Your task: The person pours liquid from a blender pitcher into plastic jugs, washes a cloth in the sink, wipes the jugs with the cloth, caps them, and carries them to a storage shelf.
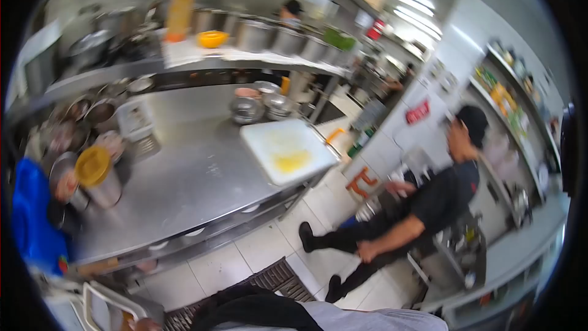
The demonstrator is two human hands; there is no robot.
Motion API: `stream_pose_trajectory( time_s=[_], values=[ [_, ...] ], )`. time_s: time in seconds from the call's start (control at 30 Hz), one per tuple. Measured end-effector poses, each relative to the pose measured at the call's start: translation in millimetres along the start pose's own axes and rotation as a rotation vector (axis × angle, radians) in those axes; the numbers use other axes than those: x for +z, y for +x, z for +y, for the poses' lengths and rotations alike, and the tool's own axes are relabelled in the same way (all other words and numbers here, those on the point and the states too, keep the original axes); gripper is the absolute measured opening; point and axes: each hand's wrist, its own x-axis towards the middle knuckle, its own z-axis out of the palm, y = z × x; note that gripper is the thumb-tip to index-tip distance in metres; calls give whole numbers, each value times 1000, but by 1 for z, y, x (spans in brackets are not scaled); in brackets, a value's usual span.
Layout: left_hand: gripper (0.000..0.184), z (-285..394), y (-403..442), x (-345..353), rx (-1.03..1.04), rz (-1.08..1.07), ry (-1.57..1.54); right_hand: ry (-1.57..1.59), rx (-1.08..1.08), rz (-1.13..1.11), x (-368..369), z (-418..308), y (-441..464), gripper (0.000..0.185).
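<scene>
At the bottom left edge, part of my left hand (pixel 146 325) shows, cut off by the frame. It is beside a white plastic bin (pixel 92 306) with a raised rim or handle. Its fingers are too hidden to show whether they hold anything. My right hand is out of view. Black cloth (pixel 257 309) and a light grey garment (pixel 373 320) of my own clothing fill the bottom. Closest above the bin are a blue plastic jug (pixel 33 214) and the steel worktable (pixel 177 165).
A yellow-stained white cutting board (pixel 282 144), metal bowls (pixel 248 110) and a yellow-lidded tub (pixel 101 178) stand on the worktable. A black-clothed person (pixel 429 202) stands on the right. A dark floor grate (pixel 275 282) lies below. Pots (pixel 254 35) line the shelf.
</scene>
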Motion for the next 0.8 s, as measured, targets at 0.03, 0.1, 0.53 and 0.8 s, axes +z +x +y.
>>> stream_pose_trajectory(
  time_s=[0.03, 0.1, 0.53, 0.8],
  values=[
    [55, -20, 89, 64, 143, -82, 13, 57, 18, 15, 15, -3, -12, 46],
    [55, 23, 179, 104, 398, -200, 21, 159, 48, 41, 43, -8, -31, 46],
    [46, 416, 155, 102, 896, -233, 598, 692, -281, 647, 159, 57, -27, 45],
    [46, 424, 160, 133, 648, -397, 538, 604, 412, 453, 329, 173, -139, 22]
  ],
)
